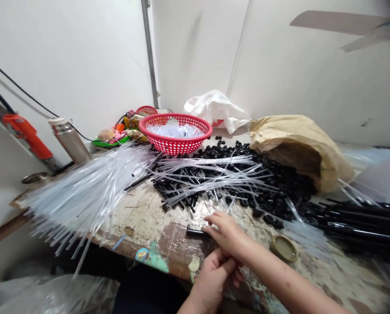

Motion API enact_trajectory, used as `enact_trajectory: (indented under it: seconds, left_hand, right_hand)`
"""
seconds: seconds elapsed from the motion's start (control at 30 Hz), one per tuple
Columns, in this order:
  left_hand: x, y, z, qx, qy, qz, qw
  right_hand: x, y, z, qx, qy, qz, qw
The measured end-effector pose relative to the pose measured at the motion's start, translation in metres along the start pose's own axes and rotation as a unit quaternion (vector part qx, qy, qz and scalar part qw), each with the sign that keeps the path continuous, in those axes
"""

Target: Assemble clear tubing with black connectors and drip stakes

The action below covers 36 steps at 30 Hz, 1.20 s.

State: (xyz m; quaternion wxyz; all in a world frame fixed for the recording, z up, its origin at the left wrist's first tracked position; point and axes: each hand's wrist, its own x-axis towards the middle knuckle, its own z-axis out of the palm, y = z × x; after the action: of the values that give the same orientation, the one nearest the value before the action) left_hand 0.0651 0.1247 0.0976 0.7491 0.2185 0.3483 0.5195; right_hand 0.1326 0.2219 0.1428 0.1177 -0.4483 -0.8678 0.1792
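My right hand (pixel 227 235) reaches over the table with its fingers stretched out to the left, thumb a little apart from them. Right below those fingers is a short black tube (pixel 196 232); its right end is hidden by the hand. I cannot see whether the fingers grip it. Closer to me, my left hand (pixel 211 279) is closed, thumb against the bent fingers, just under the right wrist; what it holds, if anything, is hidden. Beyond the hands lie a loose bunch of thin clear tubes (pixel 211 172) and a heap of small black plastic parts (pixel 273 183).
A large sheaf of clear tubes (pixel 93 187) overhangs the table's left edge. Behind stand a red basket (pixel 175 146) of clear pieces, a white bag (pixel 219 109) and a brown paper bag (pixel 293 131). Long black tubes (pixel 361 226) and a small round dish (pixel 283 247) are at right.
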Motion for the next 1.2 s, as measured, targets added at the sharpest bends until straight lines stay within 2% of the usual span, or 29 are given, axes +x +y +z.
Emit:
enact_trajectory:
  seconds: [0.13, 0.23, 0.37, 0.47, 0.6, 0.73, 0.8, 0.87, 0.9, 0.93, 0.97, 1.1, 1.2]
  left_hand:
    - [0.002, -0.002, -0.002, 0.0, -0.005, 0.025, 1.0]
    - [0.004, -0.005, -0.003, 0.0, -0.011, 0.033, 0.999]
    - [0.006, -0.007, -0.005, -0.008, -0.001, 0.041, 0.999]
    - [0.005, -0.006, -0.005, -0.004, 0.0, 0.042, 0.999]
    - [0.003, -0.003, -0.003, -0.012, -0.002, 0.037, 0.999]
    - [0.001, 0.0, 0.0, -0.011, 0.01, 0.038, 0.999]
    - [0.001, 0.001, 0.001, -0.009, 0.015, 0.037, 0.999]
    - [0.002, 0.001, 0.003, -0.014, 0.017, 0.038, 0.999]
    - [0.002, 0.001, 0.004, -0.02, 0.018, 0.042, 0.999]
    - [0.003, 0.001, 0.004, -0.029, 0.018, 0.049, 0.998]
    - [0.003, 0.001, 0.005, -0.041, 0.02, 0.058, 0.997]
    - [0.005, 0.0, 0.005, -0.078, 0.024, 0.058, 0.995]
    - [0.005, 0.0, 0.003, -0.083, 0.022, 0.032, 0.996]
  right_hand:
    - [0.029, 0.025, -0.017, -0.015, 0.048, 0.065, 0.997]
    - [0.05, 0.038, -0.019, -0.008, 0.06, 0.097, 0.993]
    - [0.062, 0.041, -0.009, 0.06, 0.054, 0.106, 0.991]
    - [0.064, 0.043, -0.012, 0.144, 0.074, 0.12, 0.979]
    - [0.053, 0.052, -0.041, 0.28, 0.122, 0.16, 0.939]
    - [0.021, 0.049, -0.073, 0.402, 0.141, 0.153, 0.892]
    - [-0.001, 0.039, -0.077, 0.482, 0.133, 0.14, 0.855]
    - [-0.023, 0.024, -0.072, 0.557, 0.107, 0.138, 0.812]
    - [-0.034, 0.016, -0.066, 0.575, 0.092, 0.144, 0.8]
    - [-0.043, 0.009, -0.059, 0.572, 0.085, 0.15, 0.802]
    - [-0.051, 0.002, -0.05, 0.545, 0.084, 0.151, 0.821]
    - [-0.072, -0.01, -0.021, 0.35, 0.152, 0.06, 0.922]
    - [-0.084, -0.008, -0.014, 0.227, 0.176, 0.011, 0.958]
